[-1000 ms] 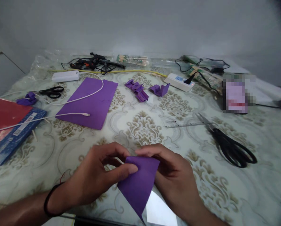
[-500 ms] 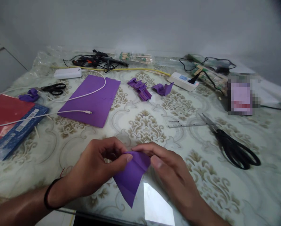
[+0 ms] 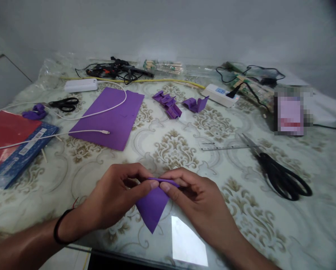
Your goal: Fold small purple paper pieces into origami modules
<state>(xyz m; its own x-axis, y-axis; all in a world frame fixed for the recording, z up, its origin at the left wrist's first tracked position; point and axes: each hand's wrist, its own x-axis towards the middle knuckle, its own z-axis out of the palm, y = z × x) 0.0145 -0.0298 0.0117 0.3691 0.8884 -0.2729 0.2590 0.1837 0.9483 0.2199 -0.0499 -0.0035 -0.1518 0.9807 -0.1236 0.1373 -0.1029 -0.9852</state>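
Note:
Between my hands, near the table's front edge, is a small purple sheet of paper [image 3: 153, 208] with its top edge folded over and a pointed corner hanging down. My left hand [image 3: 120, 198] pinches it near the middle of the folded edge, thumb in front. Thumb to thumb with it, my right hand [image 3: 196, 195] pinches the right part of the same fold, its other fingers behind the paper. A stack of larger purple sheets [image 3: 106, 120] lies beyond, to the left. Folded purple paper pieces [image 3: 169, 105] rest farther back, with another folded piece [image 3: 196, 104] beside them.
Large black-handled scissors [image 3: 283, 176] lie at right, their blades over a clear ruler [image 3: 221, 149]. A white cable [image 3: 83, 133] crosses the purple sheets. At left are a red and blue packet [image 3: 24, 146] and smaller scissors [image 3: 64, 104]. A power strip [image 3: 220, 95] stands at the back.
My right thumb has come round to the front and closed on the paper beside my left thumb. The paper's top edge has folded over, and its lower corner has risen slightly.

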